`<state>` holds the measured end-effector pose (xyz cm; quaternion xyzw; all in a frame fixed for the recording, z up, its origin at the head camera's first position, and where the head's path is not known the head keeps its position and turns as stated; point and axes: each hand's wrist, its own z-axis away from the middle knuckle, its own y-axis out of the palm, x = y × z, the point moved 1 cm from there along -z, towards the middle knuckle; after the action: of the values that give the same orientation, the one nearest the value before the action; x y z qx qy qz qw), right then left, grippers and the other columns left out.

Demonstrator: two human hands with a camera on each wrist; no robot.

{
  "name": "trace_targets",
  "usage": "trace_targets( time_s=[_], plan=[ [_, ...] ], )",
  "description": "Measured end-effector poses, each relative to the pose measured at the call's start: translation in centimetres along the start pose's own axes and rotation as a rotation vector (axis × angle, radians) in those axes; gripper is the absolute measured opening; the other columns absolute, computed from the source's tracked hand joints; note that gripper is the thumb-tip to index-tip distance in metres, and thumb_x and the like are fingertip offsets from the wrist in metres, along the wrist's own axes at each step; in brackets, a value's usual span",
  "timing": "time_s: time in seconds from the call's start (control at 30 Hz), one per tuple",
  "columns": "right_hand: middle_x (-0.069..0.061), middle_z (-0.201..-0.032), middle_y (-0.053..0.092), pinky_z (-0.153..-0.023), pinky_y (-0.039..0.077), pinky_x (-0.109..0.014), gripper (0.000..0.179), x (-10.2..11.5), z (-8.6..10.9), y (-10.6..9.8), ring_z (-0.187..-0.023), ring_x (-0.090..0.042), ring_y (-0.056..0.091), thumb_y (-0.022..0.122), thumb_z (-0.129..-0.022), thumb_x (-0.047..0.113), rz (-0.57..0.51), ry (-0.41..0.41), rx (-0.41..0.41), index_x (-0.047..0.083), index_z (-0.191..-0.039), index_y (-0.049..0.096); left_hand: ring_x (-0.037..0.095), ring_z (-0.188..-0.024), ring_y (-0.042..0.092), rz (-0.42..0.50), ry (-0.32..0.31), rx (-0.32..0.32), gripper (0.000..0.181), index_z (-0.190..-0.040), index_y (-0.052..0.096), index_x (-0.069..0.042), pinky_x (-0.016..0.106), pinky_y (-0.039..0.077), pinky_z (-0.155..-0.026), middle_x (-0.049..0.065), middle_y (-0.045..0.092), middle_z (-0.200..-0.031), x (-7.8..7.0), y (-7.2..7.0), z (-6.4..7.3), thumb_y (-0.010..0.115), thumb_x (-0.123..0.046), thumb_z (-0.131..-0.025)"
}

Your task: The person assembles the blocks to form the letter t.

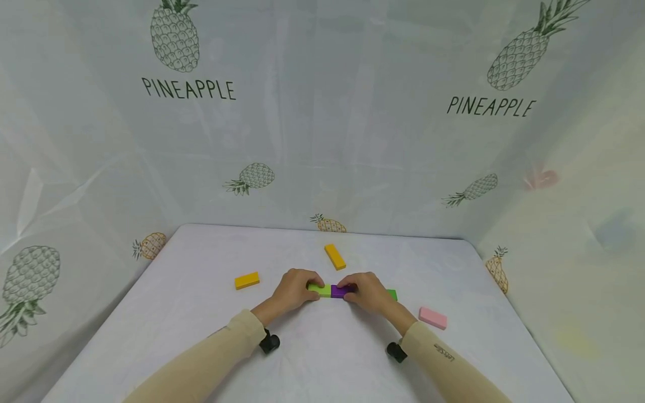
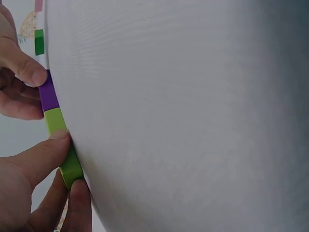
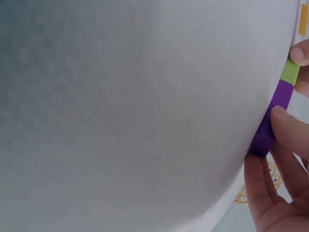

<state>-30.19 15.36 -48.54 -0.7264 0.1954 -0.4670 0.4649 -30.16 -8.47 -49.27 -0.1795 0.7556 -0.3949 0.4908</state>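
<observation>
In the head view a light green block [image 1: 322,291] and a purple block [image 1: 339,291] lie end to end on the white tabletop. My left hand [image 1: 294,290] pinches the light green block [image 2: 54,121] between thumb and fingers at its outer end. The purple block [image 3: 276,108] is gripped the same way by my right hand [image 1: 369,292]. Their inner ends touch, as both wrist views show. Part of each block is hidden under the fingers.
A green block [image 1: 392,294] sits just beyond the right hand, partly covered by it. Farther right lies a pink block [image 1: 433,318]. One yellow block [image 1: 335,257] is behind the hands, another yellow block [image 1: 247,280] to their left. A pineapple-print cloth [image 1: 322,140] hangs behind the table.
</observation>
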Motion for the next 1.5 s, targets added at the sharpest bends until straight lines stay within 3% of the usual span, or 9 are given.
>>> trace_targets(
  time_s=[0.9,1.17,1.5],
  plan=[
    [-0.006,-0.114,0.079,-0.099,0.058,-0.047,0.022,-0.01,-0.14,-0.36,-0.104,-0.022,0.070,0.082,-0.093,0.004,-0.005,-0.007,-0.013,0.010,-0.114,0.081,0.013,-0.087,0.065,0.012,0.013,-0.007,0.021,-0.105,0.082,-0.015,0.037,0.053,-0.086,-0.005,0.079,-0.098,0.05,-0.03,-0.19,0.089,-0.010,-0.086],
    [-0.003,-0.106,0.079,-0.090,0.060,-0.039,0.021,-0.12,-0.01,-0.50,-0.096,-0.016,0.070,0.085,-0.090,0.007,0.002,-0.005,-0.016,0.009,-0.111,0.083,0.013,-0.086,0.065,0.018,0.005,0.000,0.019,-0.104,0.081,-0.016,0.036,0.052,-0.086,-0.006,0.078,-0.097,0.01,0.04,-0.19,0.089,-0.011,-0.087],
    [-0.001,-0.104,0.075,-0.088,0.059,-0.037,0.020,-0.30,-0.01,-0.45,-0.095,-0.015,0.067,0.085,-0.090,0.008,0.043,-0.054,-0.005,0.009,-0.111,0.083,0.016,-0.087,0.063,0.012,-0.002,0.013,0.019,-0.103,0.080,-0.016,0.037,0.051,-0.085,-0.006,0.076,-0.096,-0.09,0.09,-0.13,0.088,-0.011,-0.087]
  ],
)
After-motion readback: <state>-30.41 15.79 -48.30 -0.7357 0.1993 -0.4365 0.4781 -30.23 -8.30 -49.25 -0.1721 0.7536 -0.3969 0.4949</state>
